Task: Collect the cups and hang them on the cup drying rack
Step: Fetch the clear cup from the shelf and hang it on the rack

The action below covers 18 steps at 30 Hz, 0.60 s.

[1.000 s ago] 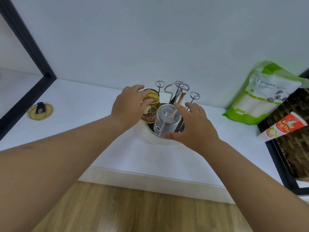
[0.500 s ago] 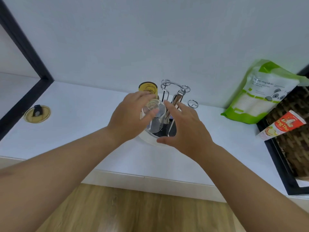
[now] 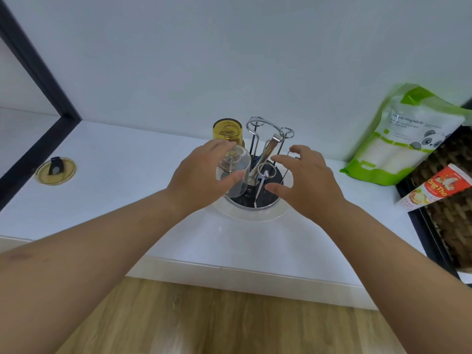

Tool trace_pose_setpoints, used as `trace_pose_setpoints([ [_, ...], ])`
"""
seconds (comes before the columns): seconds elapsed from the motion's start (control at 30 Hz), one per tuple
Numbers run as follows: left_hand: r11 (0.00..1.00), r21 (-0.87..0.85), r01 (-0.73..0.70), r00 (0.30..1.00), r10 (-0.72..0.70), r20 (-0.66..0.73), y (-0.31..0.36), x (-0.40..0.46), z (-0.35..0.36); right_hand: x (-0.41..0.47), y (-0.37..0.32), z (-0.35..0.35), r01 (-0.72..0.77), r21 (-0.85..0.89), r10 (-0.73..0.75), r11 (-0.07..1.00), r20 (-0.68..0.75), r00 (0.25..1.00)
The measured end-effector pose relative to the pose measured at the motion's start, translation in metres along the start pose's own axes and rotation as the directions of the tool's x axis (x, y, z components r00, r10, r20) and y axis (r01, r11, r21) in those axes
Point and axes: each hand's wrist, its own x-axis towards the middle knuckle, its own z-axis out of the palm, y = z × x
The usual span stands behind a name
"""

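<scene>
A chrome cup drying rack (image 3: 267, 139) with looped prongs stands on a round white base (image 3: 251, 213) on the white counter. A yellow glass cup (image 3: 227, 132) hangs upside down on a back-left prong. A clear glass cup (image 3: 235, 172) sits upside down on the front-left prong, and my left hand (image 3: 201, 177) is wrapped around it, thumb in front. My right hand (image 3: 306, 180) hovers over the rack's right side with fingers spread, holding nothing. An empty front prong ring (image 3: 267, 171) shows between the two hands.
A yellow lid (image 3: 55, 171) with a black tab lies on the counter at the left. A green and white pouch (image 3: 406, 139) leans on the wall at the right, beside a red tube (image 3: 434, 187) and a dark wicker basket (image 3: 454, 213). A black frame (image 3: 38, 80) borders the left.
The rack has turned, carrying the yellow cup to the back left. The clear cup went from my right hand's side to the left prong, now in my left hand. My right hand let go.
</scene>
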Motion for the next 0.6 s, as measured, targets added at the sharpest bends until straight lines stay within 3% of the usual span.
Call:
trace_pose_setpoints([
  [0.27,1.0,-0.019,-0.006,0.999,0.007,0.043,-0.012,0.009,-0.009,-0.011,-0.01,0.008,0.027,-0.092,-0.03,0.995,-0.032,0.999],
  [0.6,0.999,-0.052,0.013,0.999,-0.011,0.035,-0.011,0.008,-0.011,-0.017,-0.011,0.013,0.016,-0.064,-0.018,0.998,-0.022,1.0],
])
